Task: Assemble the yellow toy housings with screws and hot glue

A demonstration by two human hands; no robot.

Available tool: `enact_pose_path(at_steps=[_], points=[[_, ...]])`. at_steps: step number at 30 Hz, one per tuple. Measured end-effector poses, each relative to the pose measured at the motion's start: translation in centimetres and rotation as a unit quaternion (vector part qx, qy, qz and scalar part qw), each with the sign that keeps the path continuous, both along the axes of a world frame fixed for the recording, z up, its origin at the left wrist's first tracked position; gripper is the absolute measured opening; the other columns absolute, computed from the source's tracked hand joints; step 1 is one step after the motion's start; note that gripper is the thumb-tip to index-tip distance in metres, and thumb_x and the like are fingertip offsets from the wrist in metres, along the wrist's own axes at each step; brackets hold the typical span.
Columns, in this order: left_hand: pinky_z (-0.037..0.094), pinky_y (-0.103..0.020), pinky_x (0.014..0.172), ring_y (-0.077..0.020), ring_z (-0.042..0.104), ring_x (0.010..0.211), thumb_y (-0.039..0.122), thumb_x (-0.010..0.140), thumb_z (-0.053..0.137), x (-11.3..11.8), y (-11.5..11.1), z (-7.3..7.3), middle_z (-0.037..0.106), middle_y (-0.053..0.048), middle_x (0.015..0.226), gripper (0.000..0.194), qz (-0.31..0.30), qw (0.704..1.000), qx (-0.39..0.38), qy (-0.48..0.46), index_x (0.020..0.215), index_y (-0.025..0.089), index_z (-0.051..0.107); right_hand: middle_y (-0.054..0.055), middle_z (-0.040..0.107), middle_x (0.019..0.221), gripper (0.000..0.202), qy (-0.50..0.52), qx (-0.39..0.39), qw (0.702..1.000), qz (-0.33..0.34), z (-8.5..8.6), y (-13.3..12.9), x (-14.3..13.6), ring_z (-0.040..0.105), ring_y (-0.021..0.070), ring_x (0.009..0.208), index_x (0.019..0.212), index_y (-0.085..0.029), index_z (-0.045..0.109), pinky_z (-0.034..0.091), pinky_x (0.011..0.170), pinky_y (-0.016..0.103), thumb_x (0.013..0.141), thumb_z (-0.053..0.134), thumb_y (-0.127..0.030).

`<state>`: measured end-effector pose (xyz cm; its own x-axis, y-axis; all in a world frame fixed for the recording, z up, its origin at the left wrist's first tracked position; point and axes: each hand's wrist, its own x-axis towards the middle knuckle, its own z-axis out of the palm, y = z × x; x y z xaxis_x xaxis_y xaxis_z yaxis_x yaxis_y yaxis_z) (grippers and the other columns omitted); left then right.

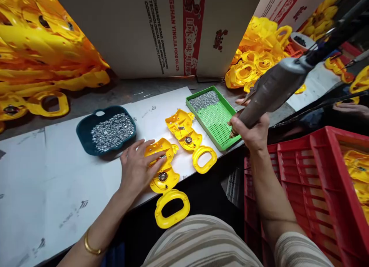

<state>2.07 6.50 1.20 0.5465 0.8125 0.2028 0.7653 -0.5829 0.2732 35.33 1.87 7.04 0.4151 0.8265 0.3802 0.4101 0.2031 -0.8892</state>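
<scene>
My left hand rests with its fingers spread over a yellow plastic half-shell, which has a round speaker-like part and a ring-shaped handle. A small silvery piece lies by the fingertips, too small to name. My right hand is wrapped round a grey electric screwdriver. The screwdriver points down, its tip over the near end of a green perforated tray with small screws heaped at the far end. A second yellow half-shell, with thin wires and a round part inside, lies between the first and the tray.
A dark teal basin of small metal screws stands at left on the white board. Behind is a large printed carton, with piles of yellow shells on both sides. A red crate stands to my right.
</scene>
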Motion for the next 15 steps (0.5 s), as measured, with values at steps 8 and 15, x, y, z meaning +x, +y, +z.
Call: enact_pose_path(at_steps=[8, 15], points=[[0.038, -0.061, 0.098, -0.0389, 0.049, 0.124, 0.043, 0.093, 0.052, 0.0, 0.1, 0.0, 0.063, -0.01, 0.129, 0.03, -0.005, 1.0, -0.006, -0.017, 0.096, 0.03, 0.079, -0.005, 0.063, 0.067, 0.032, 0.035, 0.075, 0.996, 0.014, -1.4, 1.6, 2.6, 0.064, 0.0148, 0.058, 0.093, -0.023, 0.06, 0.061, 0.069, 0.036, 0.074, 0.078, -0.04], [0.036, -0.061, 0.099, -0.0401, 0.048, 0.125, 0.043, 0.093, 0.051, 0.1, 0.1, 0.3, 0.061, -0.01, 0.13, 0.03, -0.009, 1.0, -0.004, -0.004, 0.096, 0.03, 0.079, -0.003, 0.063, 0.064, 0.027, 0.046, 0.061, 0.997, 0.026, -1.4, 2.1, 1.7, 0.064, 0.0151, 0.055, 0.092, -0.02, 0.064, 0.059, 0.062, 0.034, 0.077, 0.073, -0.041]])
